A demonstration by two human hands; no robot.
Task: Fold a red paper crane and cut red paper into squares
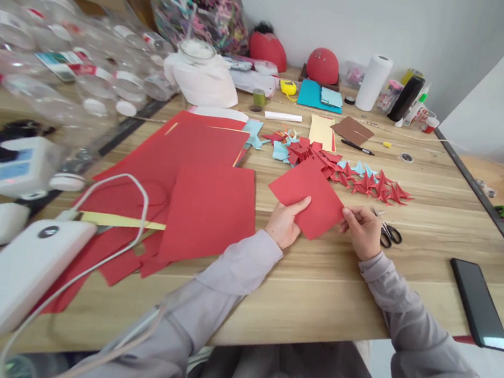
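Observation:
A square of red paper (312, 199) is held above the wooden table, turned so that its corners point left, right, up and down. My left hand (285, 223) grips its lower left edge, thumb on top. At the right corner, my right hand (363, 229) pinches the paper between thumb and fingers. Just behind the square lies a heap of folded red paper cranes (366, 184) with a few light blue ones among them. Black-handled scissors (391, 234) rest beside my right hand, their blades partly hidden by it.
Large red sheets (213, 209) spread to the left, with a white power bank (18, 278) and its cable over some. Plastic bottles (95, 83) crowd the far left. A phone (480, 303) lies right. Behind are a yellow tape measure (288, 87), brown paper (353, 130) and a white roll (374, 83).

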